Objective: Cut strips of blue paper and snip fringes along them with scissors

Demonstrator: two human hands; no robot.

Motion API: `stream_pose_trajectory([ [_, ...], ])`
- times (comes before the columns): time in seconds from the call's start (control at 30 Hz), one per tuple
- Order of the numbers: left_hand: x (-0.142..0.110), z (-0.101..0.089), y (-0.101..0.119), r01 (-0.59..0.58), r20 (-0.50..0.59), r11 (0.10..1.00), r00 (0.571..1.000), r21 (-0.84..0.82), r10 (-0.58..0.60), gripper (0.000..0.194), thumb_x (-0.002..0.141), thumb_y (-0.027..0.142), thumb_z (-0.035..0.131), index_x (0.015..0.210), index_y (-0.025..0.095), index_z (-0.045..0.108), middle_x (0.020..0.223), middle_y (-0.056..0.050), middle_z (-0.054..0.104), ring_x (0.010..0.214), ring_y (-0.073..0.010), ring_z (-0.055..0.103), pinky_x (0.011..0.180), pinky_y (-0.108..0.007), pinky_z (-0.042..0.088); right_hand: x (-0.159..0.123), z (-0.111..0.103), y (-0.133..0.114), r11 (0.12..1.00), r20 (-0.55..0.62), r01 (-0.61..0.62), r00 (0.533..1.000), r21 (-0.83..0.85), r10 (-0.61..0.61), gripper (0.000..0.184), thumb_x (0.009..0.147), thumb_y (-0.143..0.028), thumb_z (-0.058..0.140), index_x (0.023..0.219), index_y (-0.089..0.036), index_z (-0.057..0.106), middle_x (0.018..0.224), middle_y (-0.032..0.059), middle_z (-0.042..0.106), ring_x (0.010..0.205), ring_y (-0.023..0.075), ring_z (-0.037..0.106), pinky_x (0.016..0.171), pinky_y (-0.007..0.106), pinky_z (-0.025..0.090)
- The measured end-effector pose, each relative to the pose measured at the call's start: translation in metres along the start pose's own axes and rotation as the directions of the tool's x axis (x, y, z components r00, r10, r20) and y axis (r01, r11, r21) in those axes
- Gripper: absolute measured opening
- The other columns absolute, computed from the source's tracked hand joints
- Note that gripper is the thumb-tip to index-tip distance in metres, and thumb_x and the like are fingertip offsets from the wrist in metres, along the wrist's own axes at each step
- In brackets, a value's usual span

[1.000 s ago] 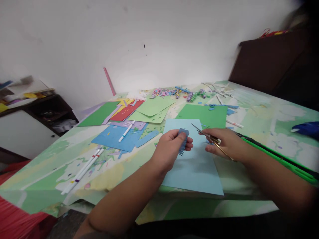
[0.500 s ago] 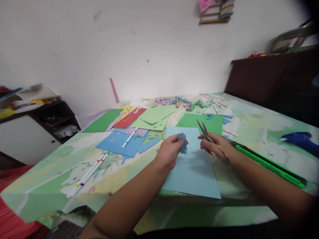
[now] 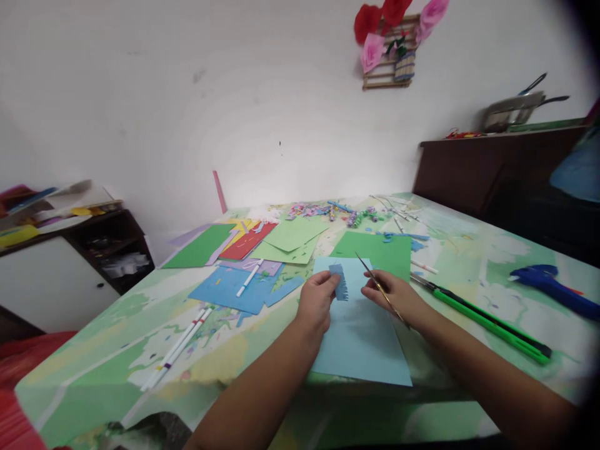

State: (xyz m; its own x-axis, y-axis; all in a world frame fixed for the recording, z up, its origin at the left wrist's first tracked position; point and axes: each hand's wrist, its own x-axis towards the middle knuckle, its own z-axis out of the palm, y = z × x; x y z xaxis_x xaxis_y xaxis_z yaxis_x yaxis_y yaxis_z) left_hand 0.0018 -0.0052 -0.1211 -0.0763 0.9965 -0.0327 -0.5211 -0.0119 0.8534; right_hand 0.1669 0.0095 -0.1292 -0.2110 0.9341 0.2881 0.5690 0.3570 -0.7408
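Observation:
My left hand pinches a small strip of blue paper whose right edge is cut into a fringe. To its right, my right hand is closed on a pair of scissors, seen nearly edge-on, with the blades pointing up and left toward the strip but apart from it. Both hands are over a light blue sheet of paper lying at the front of the table. Behind that sheet lies a green sheet.
Right of my right arm lie a green utility knife and a blue glue gun. White sticks, a blue sheet and several coloured sheets lie left. Curled paper pieces and scraps are at the back, near the wall.
My view has tilted upward, bringing the wall rack with paper flowers into sight. The scissors have turned from spread blades to nearly edge-on. The fringed strip stays in my left hand.

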Motion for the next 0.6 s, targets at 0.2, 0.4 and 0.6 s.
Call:
stream_pose_trajectory([
  [0.2,-0.001,0.005,0.017,-0.124,-0.115,0.981,0.988,-0.152,0.106,0.020,0.058,0.021,0.067,0.074,0.013,0.058,0.067,0.001,0.060,0.060,-0.0063,0.054,0.063,-0.021,0.040,-0.023,0.006,-0.015,0.995,0.011,-0.017,1.000,-0.099,0.018,0.044,0.073,-0.051,0.050,0.098,-0.015,0.056,0.082,0.0078,0.060,0.074,0.0221,0.056,0.067,0.038,0.045],
  [0.4,-0.004,0.018,0.040,-0.176,-0.196,0.966,0.971,-0.192,0.138,0.022,0.058,0.021,0.069,0.074,0.015,0.054,0.067,0.004,0.057,0.059,-0.0044,0.051,0.061,-0.019,0.037,-0.032,0.025,-0.035,0.997,0.028,-0.073,0.997,0.002,0.072,0.046,0.075,-0.051,0.048,0.102,-0.014,0.052,0.087,0.0093,0.060,0.081,0.0235,0.057,0.072,0.039,0.046],
  [0.6,-0.006,0.017,0.040,-0.187,-0.052,0.975,0.980,0.117,0.194,0.013,0.065,0.023,0.063,0.067,0.012,0.056,0.055,0.005,0.050,0.050,-0.0045,0.041,0.052,-0.019,0.033,-0.019,0.017,-0.044,0.995,-0.074,-0.005,0.997,0.104,0.013,0.048,0.075,-0.050,0.049,0.108,-0.015,0.047,0.100,0.0112,0.058,0.089,0.0232,0.057,0.079,0.038,0.044],
])
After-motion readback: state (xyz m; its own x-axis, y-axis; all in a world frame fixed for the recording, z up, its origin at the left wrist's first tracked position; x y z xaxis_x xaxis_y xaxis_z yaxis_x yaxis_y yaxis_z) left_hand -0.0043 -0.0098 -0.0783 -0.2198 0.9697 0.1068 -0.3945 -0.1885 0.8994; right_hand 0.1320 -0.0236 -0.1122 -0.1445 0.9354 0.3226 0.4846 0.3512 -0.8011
